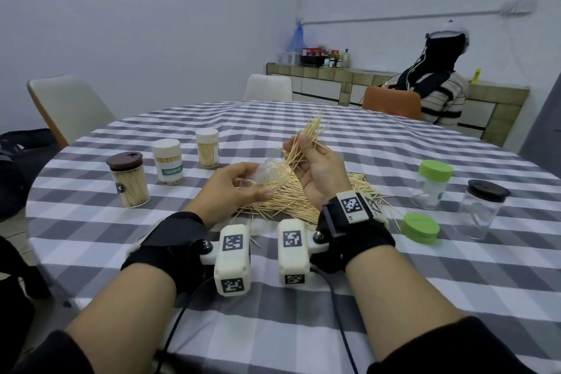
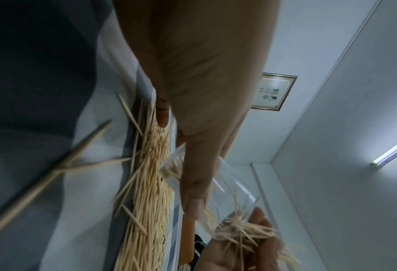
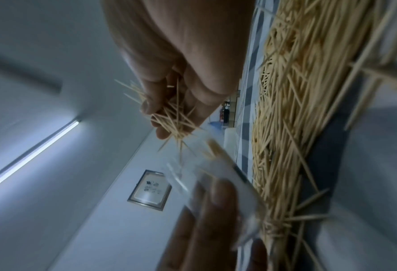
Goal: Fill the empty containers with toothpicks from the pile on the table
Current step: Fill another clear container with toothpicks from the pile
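Observation:
My left hand (image 1: 233, 188) holds a small clear container (image 1: 271, 171) tilted on its side above the toothpick pile (image 1: 303, 200), its mouth toward my right hand. My right hand (image 1: 315, 167) pinches a loose bundle of toothpicks (image 1: 306, 140), whose lower ends reach into the container's mouth. In the left wrist view my thumb lies along the clear container (image 2: 227, 183) with the bundle (image 2: 241, 231) at its mouth. The right wrist view shows the bundle (image 3: 171, 117) in my fingers above the container (image 3: 215, 176).
Three filled, capped toothpick jars (image 1: 130, 182) (image 1: 168, 165) (image 1: 208, 147) stand at the left. At the right are a clear jar with a green lid (image 1: 431, 184), a clear jar with a dark lid (image 1: 479, 209) and a loose green lid (image 1: 420, 228). A seated person (image 1: 437, 85) is behind the table.

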